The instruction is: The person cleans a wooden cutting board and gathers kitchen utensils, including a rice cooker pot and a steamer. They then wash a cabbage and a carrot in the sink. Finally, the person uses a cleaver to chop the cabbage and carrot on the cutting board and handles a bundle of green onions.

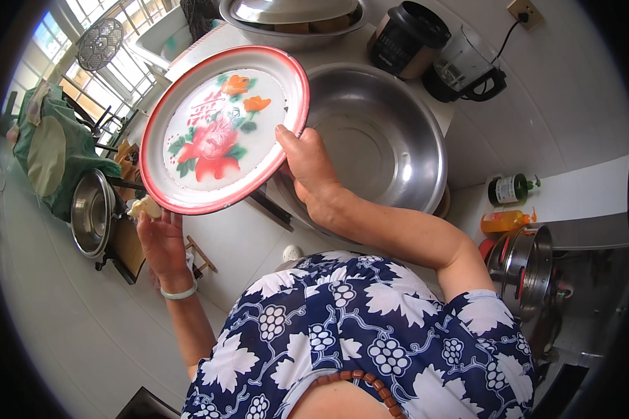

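Note:
A round enamel tray [209, 131] with a red rim and painted flowers is tilted up over the left side of a large stainless steel basin [377, 141]. My right hand [314, 162] grips the tray's right edge, thumb on its upper face. Below the tray's lower left rim is my left hand [162, 243], palm towards me, with a pale bangle [179, 293] at the wrist. Some of its fingertips are hidden by the rim. A pale, crumpled lump [145, 208] shows at these fingertips; whether the hand holds it, I cannot tell.
Behind the basin stand a lidded metal bowl [293, 36], a black appliance [409, 39] and a blender jug [464, 65]. Two pump bottles and stacked steel pots [524, 267] are at right. At left, a metal pan [91, 212] sits near a green cloth [63, 152].

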Demonstrator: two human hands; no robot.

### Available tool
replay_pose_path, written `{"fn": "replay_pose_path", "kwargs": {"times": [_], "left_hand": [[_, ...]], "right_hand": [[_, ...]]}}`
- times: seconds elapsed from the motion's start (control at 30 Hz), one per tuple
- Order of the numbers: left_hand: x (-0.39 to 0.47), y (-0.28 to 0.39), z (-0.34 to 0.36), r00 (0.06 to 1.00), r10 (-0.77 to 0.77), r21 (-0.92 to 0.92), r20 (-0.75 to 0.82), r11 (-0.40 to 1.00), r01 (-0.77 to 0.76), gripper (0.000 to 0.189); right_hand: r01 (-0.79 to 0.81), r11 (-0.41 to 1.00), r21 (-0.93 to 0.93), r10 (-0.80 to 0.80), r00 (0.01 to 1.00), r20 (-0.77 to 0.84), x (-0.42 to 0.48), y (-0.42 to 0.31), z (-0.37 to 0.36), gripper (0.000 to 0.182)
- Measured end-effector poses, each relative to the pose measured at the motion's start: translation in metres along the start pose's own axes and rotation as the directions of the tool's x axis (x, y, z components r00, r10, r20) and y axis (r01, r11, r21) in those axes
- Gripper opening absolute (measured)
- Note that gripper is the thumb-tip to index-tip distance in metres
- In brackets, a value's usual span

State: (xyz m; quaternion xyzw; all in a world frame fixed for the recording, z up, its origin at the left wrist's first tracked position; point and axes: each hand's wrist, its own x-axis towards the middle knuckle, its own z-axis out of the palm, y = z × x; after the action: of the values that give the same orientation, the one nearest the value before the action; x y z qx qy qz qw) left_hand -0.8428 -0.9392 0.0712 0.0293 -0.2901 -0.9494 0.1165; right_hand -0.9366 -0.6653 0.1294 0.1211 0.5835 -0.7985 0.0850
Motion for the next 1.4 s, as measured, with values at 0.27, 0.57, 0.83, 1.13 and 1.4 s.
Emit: {"fn": "replay_pose_path", "kwargs": {"times": [0.27,0.57,0.83,1.13,1.4], "left_hand": [[0.031,0.017,0.000,0.990,-0.090,0.056,-0.107,0.994,0.097,0.030],[0.065,0.010,-0.006,0.983,0.010,0.223,-0.185,0.974,0.032,0.031],[0.070,0.009,-0.007,0.976,-0.015,0.250,-0.218,0.966,0.071,0.028],[0.067,0.002,0.003,0.988,-0.044,0.285,-0.145,0.955,0.085,0.024],[0.025,-0.057,0.053,0.974,0.138,0.533,-0.177,0.846,-0.023,0.020]], "right_hand": [[-0.124,0.991,0.056,0.121,0.991,0.060,-0.014,-0.030,0.017,0.030],[0.110,0.992,-0.061,-0.098,0.979,0.177,-0.026,-0.041,-0.050,0.028],[0.080,0.820,-0.566,-0.487,0.618,-0.618,-0.129,-0.026,-0.221,0.037],[-0.112,0.993,0.034,0.113,0.853,-0.510,-0.125,-0.011,-0.227,0.038],[0.034,0.989,0.146,0.090,0.646,-0.758,-0.204,-0.010,-0.328,0.035]]}}
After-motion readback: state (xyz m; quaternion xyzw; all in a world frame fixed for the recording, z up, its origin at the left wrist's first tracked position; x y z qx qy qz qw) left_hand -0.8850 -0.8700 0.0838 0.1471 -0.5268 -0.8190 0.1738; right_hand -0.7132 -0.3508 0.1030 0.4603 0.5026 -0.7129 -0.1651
